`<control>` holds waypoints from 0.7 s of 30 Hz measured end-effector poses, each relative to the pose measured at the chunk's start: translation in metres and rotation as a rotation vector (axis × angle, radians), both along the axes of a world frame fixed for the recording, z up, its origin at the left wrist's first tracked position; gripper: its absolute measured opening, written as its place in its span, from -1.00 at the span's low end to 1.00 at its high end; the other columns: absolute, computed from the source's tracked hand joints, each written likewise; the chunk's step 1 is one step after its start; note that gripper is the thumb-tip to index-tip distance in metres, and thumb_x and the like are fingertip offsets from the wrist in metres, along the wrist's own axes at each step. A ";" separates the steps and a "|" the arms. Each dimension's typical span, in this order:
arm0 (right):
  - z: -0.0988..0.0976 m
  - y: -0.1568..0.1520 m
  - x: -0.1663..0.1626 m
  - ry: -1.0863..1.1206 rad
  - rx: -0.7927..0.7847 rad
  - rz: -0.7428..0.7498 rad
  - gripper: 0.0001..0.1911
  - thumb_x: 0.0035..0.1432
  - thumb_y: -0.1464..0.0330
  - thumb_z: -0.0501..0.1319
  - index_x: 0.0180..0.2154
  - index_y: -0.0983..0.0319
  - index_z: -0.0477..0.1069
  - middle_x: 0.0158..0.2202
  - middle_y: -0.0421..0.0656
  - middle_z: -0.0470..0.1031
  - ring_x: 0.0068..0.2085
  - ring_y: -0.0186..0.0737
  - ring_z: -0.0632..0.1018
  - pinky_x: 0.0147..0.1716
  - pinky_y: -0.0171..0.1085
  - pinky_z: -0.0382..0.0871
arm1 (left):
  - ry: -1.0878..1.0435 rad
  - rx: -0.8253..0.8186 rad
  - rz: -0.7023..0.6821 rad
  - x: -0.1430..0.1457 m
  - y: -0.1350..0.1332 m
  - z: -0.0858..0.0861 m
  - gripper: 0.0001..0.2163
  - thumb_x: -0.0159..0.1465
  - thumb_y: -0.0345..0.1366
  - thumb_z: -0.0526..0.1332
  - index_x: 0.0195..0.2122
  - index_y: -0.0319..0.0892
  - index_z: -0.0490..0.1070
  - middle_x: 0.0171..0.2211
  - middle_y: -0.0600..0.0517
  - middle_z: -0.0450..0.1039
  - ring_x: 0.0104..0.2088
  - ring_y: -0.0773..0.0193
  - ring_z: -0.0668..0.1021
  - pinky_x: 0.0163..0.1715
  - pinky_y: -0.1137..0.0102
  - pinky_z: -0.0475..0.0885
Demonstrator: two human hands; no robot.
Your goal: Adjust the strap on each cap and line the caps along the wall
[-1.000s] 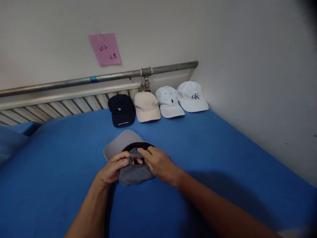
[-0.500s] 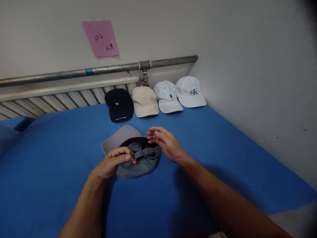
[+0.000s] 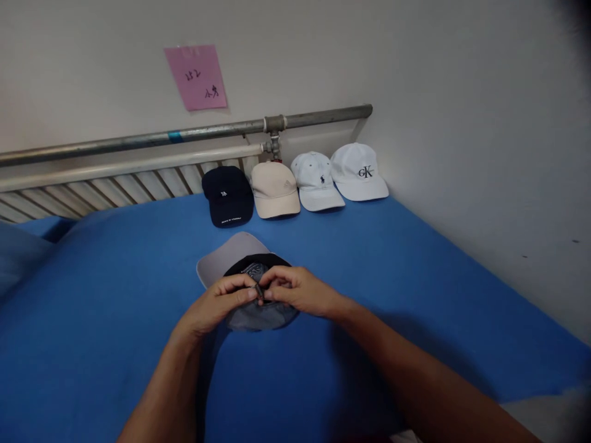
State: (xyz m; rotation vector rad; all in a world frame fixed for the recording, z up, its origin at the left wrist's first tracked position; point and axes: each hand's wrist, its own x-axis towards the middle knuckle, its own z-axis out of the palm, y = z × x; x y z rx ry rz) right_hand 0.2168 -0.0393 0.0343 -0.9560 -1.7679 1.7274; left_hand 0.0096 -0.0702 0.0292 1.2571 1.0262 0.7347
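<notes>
A grey baseball cap (image 3: 263, 319) rests on the blue surface, its light grey brim pointing away to the upper left and its inside partly showing. My left hand (image 3: 219, 303) pinches the buckle (image 3: 259, 290) of the cap's back strap between thumb and fingers. From the other side, my right hand (image 3: 300, 290) has its thumb and fingers closed on the strap at the buckle. The fingers of both hands meet there and hide most of the strap.
Behind the grey cap stand a black cap (image 3: 228, 197), a beige cap (image 3: 276, 189), a pale cap (image 3: 317, 179) and a white cap (image 3: 359, 172) in a row. A radiator (image 3: 120, 187) and metal pipe (image 3: 207, 130) run along the wall. Blue bedding (image 3: 115, 320) lies beneath.
My right hand has come in from the cap's right side and closed on the strap beside my left hand. My left hand keeps its pinch. The view has shifted slightly.
</notes>
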 end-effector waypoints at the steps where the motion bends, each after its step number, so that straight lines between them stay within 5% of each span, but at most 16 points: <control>1: -0.001 0.001 0.001 0.003 -0.035 -0.005 -0.88 0.06 0.41 0.25 -0.29 0.23 0.47 -0.45 -0.26 0.46 -0.45 -0.40 0.40 -0.45 -0.38 0.24 | 0.001 0.010 0.005 0.000 0.000 0.000 -0.83 0.22 -0.18 0.28 -0.36 -0.18 0.53 -0.39 0.03 0.48 -0.36 0.33 0.46 -0.31 0.45 0.34; 9: -0.005 0.012 0.005 0.193 -0.131 -0.193 -0.94 0.00 0.40 0.25 -0.42 0.27 0.43 -0.55 -0.32 0.35 -0.53 -0.46 0.32 -0.48 -0.38 0.17 | -0.078 0.055 0.036 -0.003 0.002 -0.006 -0.86 0.20 -0.22 0.30 -0.26 -0.14 0.52 -0.28 0.04 0.48 -0.25 0.30 0.46 -0.22 0.45 0.34; 21: -0.013 0.010 -0.001 0.296 -0.247 -0.132 -0.89 -0.05 0.38 0.30 -0.41 0.29 0.45 -0.56 -0.31 0.36 -0.56 -0.47 0.33 -0.50 -0.37 0.17 | -0.153 -0.022 0.111 -0.001 0.002 -0.008 -0.88 0.13 -0.24 0.37 -0.35 -0.13 0.52 -0.40 0.12 0.45 -0.42 0.44 0.43 -0.40 0.55 0.29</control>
